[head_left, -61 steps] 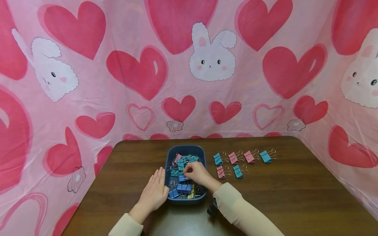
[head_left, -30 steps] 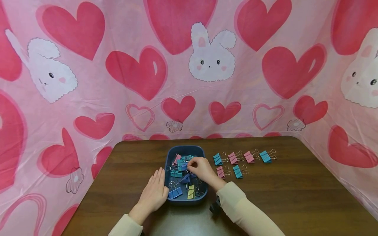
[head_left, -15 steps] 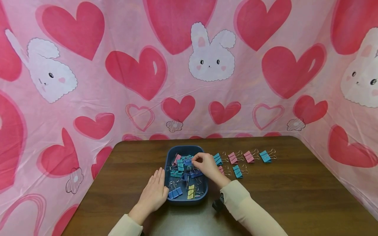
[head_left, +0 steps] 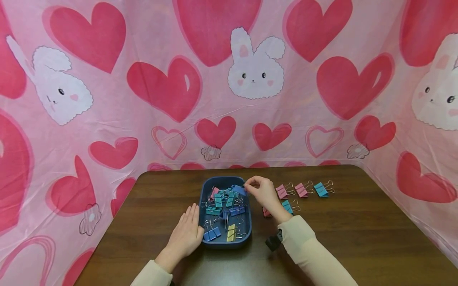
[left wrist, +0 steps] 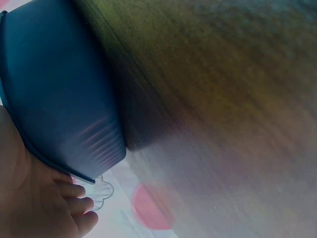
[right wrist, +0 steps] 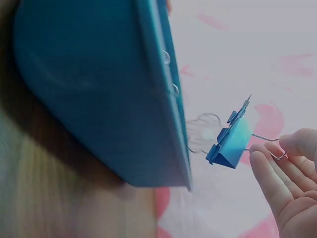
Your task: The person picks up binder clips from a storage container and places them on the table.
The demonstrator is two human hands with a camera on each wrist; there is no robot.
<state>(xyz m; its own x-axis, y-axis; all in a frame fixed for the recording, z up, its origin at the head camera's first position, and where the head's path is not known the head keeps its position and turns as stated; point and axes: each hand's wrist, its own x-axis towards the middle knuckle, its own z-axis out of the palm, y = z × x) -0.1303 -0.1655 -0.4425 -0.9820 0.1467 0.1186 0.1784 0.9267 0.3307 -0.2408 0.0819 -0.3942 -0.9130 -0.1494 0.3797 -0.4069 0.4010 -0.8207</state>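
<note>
A dark blue bin (head_left: 204, 186) holds several binder clips in teal, blue, pink and yellow. My right hand (head_left: 262, 192) pinches a blue binder clip (head_left: 239, 190) by its wire handle, over the bin's far right corner. In the right wrist view the blue clip hangs above the rim with the thumb and fingertips on one handle. My left hand (head_left: 184, 230) lies with straight fingers along the bin's left side. The left wrist view shows that hand (left wrist: 44, 198) at the bin's rim (left wrist: 49, 161).
To the right of the bin, binder clips lie in rows on the brown wooden table (head_left: 343, 230): pink clips (head_left: 303, 190), a blue-teal clip (head_left: 321, 190) and others partly covered by the right hand. A pink heart-and-rabbit curtain (head_left: 214, 99) stands behind the table.
My right hand has lifted a blue binder clip from the middle of the bin and moved it away and right, toward the far right rim. The left hand has stayed put.
</note>
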